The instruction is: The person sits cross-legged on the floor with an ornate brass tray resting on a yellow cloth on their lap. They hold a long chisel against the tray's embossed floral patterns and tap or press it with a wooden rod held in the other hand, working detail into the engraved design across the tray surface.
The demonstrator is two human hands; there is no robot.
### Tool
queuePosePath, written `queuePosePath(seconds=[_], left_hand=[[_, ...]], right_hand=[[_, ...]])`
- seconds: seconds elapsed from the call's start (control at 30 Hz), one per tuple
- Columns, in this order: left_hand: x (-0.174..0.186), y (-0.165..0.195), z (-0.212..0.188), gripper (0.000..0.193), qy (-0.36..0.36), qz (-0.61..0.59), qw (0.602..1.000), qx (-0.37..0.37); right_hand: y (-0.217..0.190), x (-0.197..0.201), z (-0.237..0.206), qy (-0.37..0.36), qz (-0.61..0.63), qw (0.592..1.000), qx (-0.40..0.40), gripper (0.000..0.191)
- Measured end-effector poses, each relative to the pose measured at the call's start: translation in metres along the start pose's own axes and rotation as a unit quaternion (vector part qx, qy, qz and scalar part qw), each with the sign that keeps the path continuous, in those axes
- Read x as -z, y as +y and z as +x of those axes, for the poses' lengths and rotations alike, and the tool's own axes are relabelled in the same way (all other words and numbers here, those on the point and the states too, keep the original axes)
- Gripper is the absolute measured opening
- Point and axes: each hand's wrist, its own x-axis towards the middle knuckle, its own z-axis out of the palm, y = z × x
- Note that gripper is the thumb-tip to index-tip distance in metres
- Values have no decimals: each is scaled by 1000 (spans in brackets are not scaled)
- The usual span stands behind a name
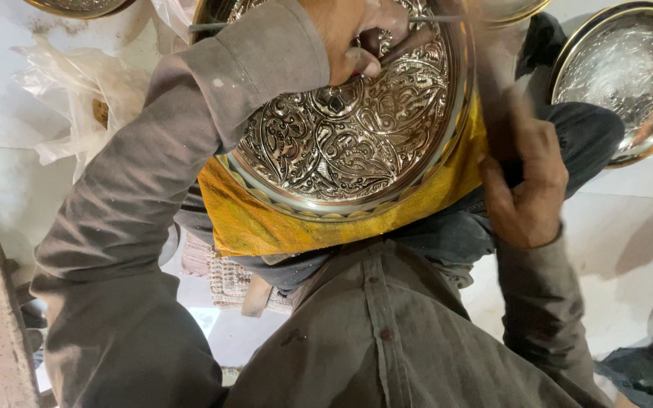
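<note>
Pinching a thin metal tool (387, 47), left hand (353, 34) works engraved plate (349, 143); right hand (527, 189) blurred, grip unclear.

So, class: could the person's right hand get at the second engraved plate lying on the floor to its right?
Probably yes. The right hand is blurred beside the lap, and nothing visible lies between it and the second plate on the floor.

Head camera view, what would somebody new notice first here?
First the large round engraved metal plate at top centre, shiny with dense floral patterning, resting on a yellow cloth across the person's lap. The left hand presses a thin metal tool against the plate's upper part, while the right hand, blurred, is at the plate's right edge. A second shiny plate lies at upper right on the pale floor.
</note>
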Motion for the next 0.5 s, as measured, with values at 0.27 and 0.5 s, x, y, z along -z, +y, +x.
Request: queuePosePath(seconds=[0.27, 0.5], left_hand=[[-16, -17, -2, 33, 58, -40, 995, -74], [-20, -21, -15, 25, 176, -158, 969, -66]], right_hand=[[19, -4, -12, 16, 132, 991, -24, 64], [29, -3, -16, 46, 231, 971, -45, 61]])
